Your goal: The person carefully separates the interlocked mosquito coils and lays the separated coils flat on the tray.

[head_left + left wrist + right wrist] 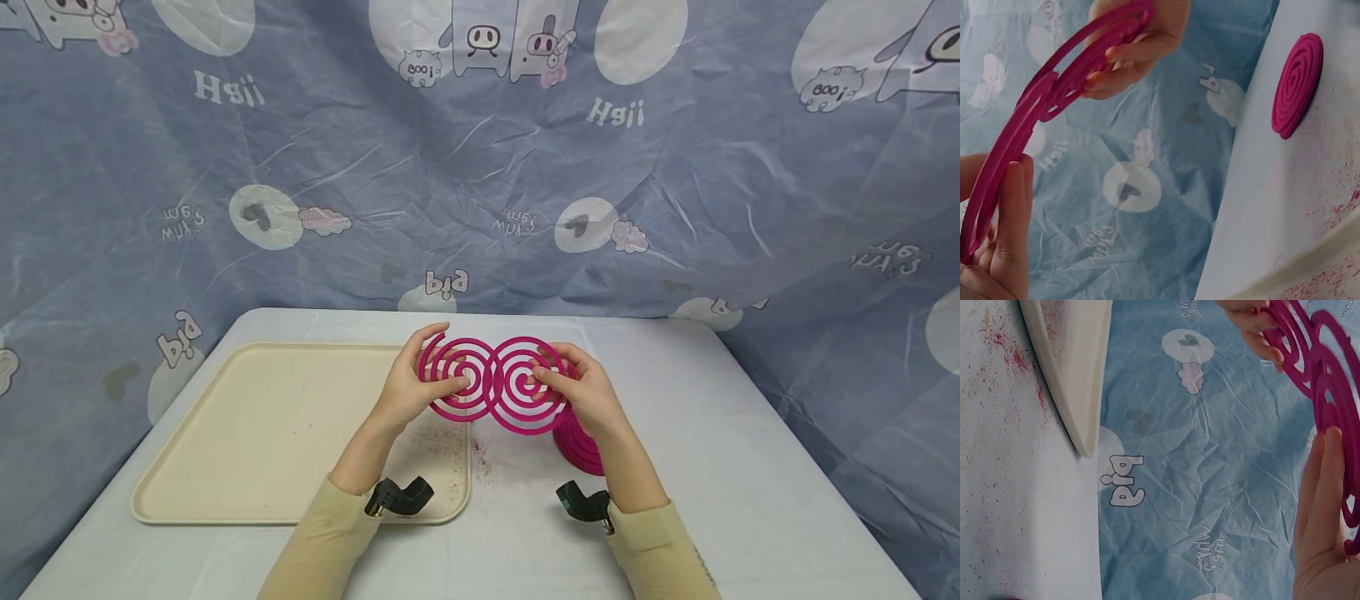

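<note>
Two magenta mosquito coils, the left coil [460,417] and the right coil [528,431], are held up side by side above the table. Their inner edges overlap or interlink in the middle; I cannot tell which. My left hand [408,387] pinches the left coil between thumb and fingers at its outer side. On the other side, my right hand [591,396] pinches the right coil, its thumb across the front. Below the right hand, another magenta coil [577,450], seemingly tightly wound, lies flat on the table, partly hidden by the wrist.
A cream tray [247,433] covers the left part of the white table [712,442]. Reddish crumbs [478,454] are scattered at the tray's right edge. Patterned blue cloth [420,175] hangs behind the table. A black wrist-camera mount sits on each wrist.
</note>
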